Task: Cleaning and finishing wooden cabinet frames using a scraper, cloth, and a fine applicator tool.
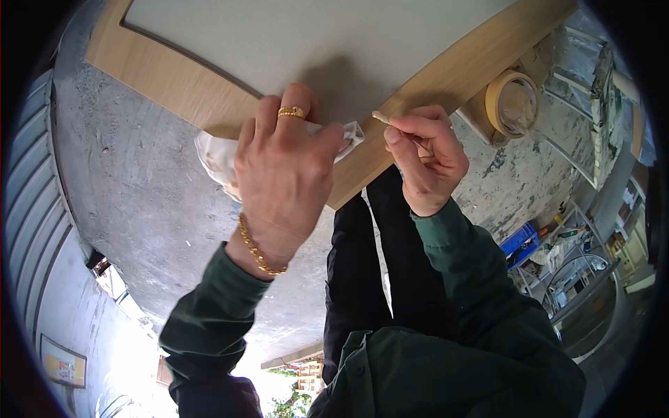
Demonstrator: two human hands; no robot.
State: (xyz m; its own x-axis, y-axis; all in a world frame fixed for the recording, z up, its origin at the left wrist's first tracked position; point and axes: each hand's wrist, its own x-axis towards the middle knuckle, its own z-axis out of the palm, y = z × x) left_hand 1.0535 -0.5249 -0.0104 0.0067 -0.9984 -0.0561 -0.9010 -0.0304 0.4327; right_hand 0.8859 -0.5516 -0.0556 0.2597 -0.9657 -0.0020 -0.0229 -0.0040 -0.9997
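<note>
My left hand, with a gold ring and a gold bracelet, is closed around a crumpled white plastic bag. A clear end of the bag sticks out past my thumb, and the rest hangs over the panel's left edge. Between thumb and forefinger, my right hand pinches a small beige lump, too small to name surely. Both hands are over the near corner of a panel with a light wooden frame and a grey inset. The lump is held just above the frame, where it meets the grey inset.
Right of the panel, a wide roll of tan tape stands beside the frame. Farther right are a paint-spattered metal rack, a blue crate and assorted clutter. A concrete floor spreads out below, with a corrugated shutter at the left.
</note>
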